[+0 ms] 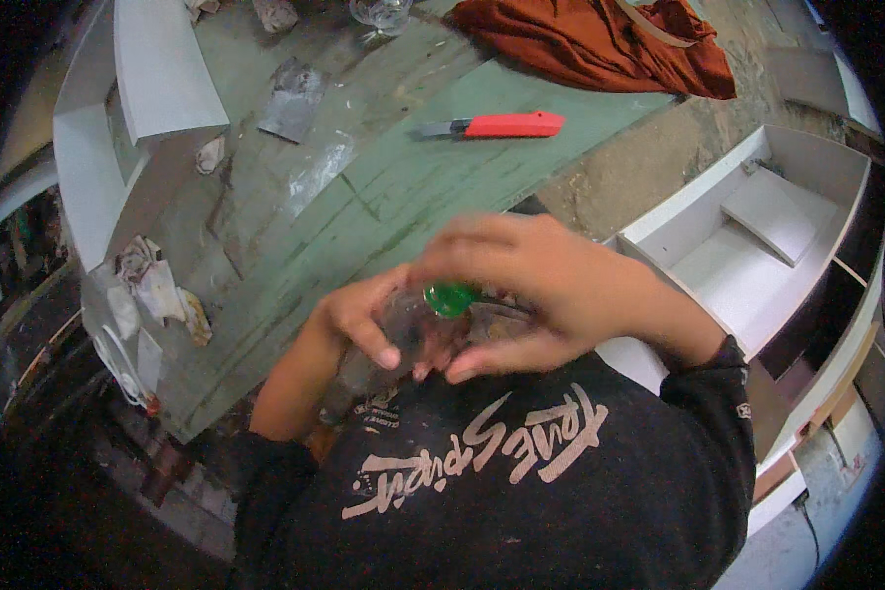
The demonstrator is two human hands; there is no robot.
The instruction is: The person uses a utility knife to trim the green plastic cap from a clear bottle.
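A clear, see-through plastic bottle [400, 320] with a green cap [449, 299] is close in front of my chest. My left hand [359, 313] is wrapped round the bottle's side, thumb toward me. Over and around the green cap arches my right hand [556, 285], its fingers curved and its thumb apart from them. Motion smears those fingers, and whether they grip the cap cannot be made out. The lower part of the bottle is hard to see against my black shirt.
A red utility knife [514, 125] lies on the green work surface [403, 192], blade out to the left. Beyond it is a rust-brown cloth [585, 44]. A grey metal sheet [293, 100] and crumpled scraps [157, 285] lie left. White open box [664, 236] stands right, white panels [167, 74] far left.
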